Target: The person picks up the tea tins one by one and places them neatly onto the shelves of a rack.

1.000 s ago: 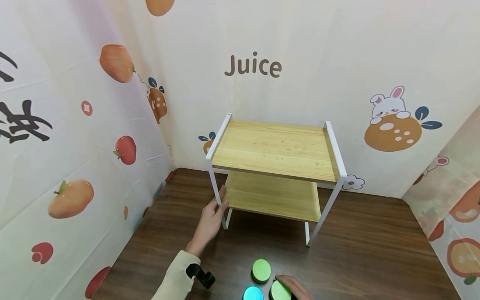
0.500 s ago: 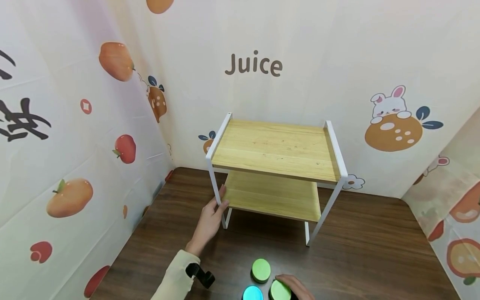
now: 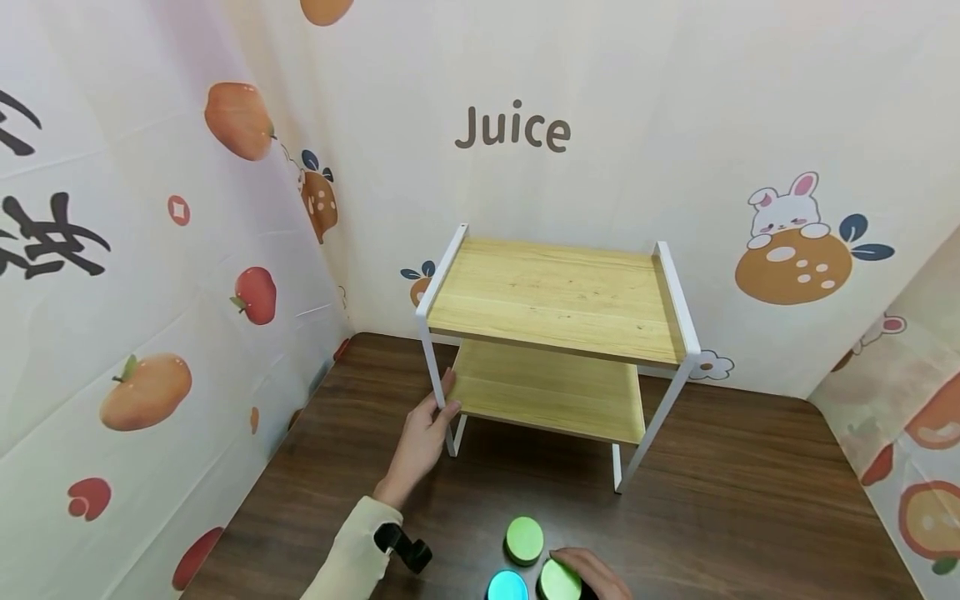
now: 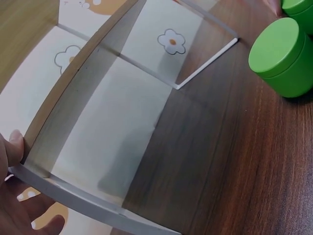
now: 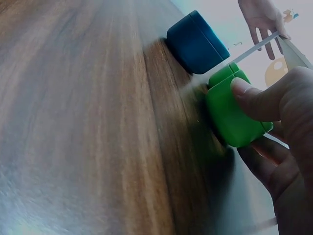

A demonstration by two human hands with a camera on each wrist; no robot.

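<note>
A two-tier shelf rack [image 3: 558,304] with light wood boards and a white frame stands on the dark wooden table. My left hand [image 3: 420,437] grips its front left leg, level with the lower board [image 3: 547,392]; in the left wrist view the thumb lies at the board's edge and the fingers pass behind the white bar [image 4: 83,203]. Near the front, my right hand [image 3: 588,571] holds a round green tin [image 5: 234,112], thumb on one side and fingers on the other. A second green tin [image 3: 524,539] and a blue tin [image 5: 195,44] stand close beside it.
A white printed curtain [image 3: 525,192] with fruit, a rabbit and the word Juice hangs behind the rack and along both sides. The dark wooden table [image 3: 750,475] extends to the right of the rack. A black strap [image 3: 401,546] sits on the left wrist.
The head view has shifted very slightly. Both hands, the rack and the tins keep their places.
</note>
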